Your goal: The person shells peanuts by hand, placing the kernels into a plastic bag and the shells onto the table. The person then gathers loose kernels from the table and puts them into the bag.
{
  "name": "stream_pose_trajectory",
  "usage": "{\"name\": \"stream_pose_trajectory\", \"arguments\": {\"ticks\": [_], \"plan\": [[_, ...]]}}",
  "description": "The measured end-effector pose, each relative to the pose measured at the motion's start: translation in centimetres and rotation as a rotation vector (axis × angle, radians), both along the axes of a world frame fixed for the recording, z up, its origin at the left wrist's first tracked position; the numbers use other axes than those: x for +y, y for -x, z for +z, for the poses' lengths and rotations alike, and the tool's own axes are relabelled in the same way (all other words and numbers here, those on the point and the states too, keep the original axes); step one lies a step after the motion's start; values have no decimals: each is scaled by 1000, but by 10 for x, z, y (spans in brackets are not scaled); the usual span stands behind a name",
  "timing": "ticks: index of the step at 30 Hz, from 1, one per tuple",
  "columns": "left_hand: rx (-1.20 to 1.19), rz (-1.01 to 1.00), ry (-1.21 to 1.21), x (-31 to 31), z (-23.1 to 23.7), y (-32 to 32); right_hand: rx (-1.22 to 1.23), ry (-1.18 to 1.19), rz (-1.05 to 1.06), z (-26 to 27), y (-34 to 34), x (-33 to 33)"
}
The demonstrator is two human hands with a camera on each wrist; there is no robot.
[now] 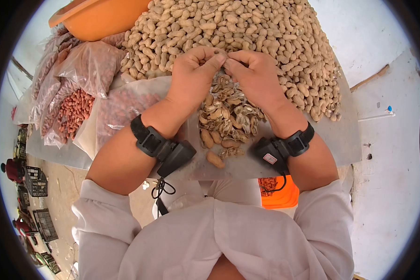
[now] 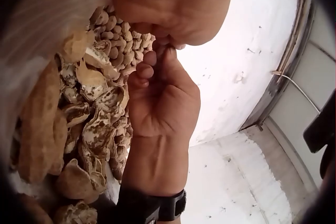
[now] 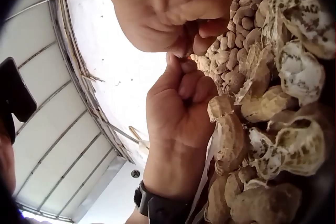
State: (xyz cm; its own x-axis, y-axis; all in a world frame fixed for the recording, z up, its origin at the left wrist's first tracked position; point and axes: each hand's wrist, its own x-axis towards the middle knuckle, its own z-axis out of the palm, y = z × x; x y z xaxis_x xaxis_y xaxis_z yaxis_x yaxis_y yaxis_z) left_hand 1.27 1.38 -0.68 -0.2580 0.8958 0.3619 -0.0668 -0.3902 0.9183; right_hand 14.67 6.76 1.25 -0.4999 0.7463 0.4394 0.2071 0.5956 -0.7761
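Note:
Both hands meet fingertip to fingertip at the near side of a big heap of unshelled peanuts (image 1: 247,28). My left hand (image 1: 193,77) pinches with thumb and forefinger, and my right hand (image 1: 256,79) does the same against it. Between them is a small peanut, mostly hidden by the fingers; a dark reddish bit shows there. Below the hands lies a pile of broken peanut shells (image 1: 228,112), with a few whole pods at its near end. The right wrist view shows empty shell halves (image 3: 299,71) close by, their pale insides turned up.
Clear plastic bags (image 1: 86,65) of reddish shelled kernels (image 1: 77,109) lie at the left, with an orange basin (image 1: 102,18) behind them. An orange tub (image 1: 282,193) holding reddish kernels stands below the table's near edge (image 1: 238,173). Black crates (image 1: 44,224) stand on the floor far left.

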Motion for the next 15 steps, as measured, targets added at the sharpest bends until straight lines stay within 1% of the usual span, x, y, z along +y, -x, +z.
{"name": "stream_pose_trajectory", "arguments": {"ticks": [2,5,8,11,14,15], "plan": [[-43,-32,5,1,1,0,14,46,-14,-1,0,1],[-92,-55,11,0,0,-2,163,270,76,-5,0,3],[-159,-76,14,-3,4,-4,340,432,145,-3,1,-1],[-229,-124,13,-3,3,-1,456,575,255,-7,-1,5],[-345,-170,11,-2,4,-3,550,699,290,-2,-1,0],[-392,-183,10,-2,4,-4,561,698,299,-3,-1,0]]}}
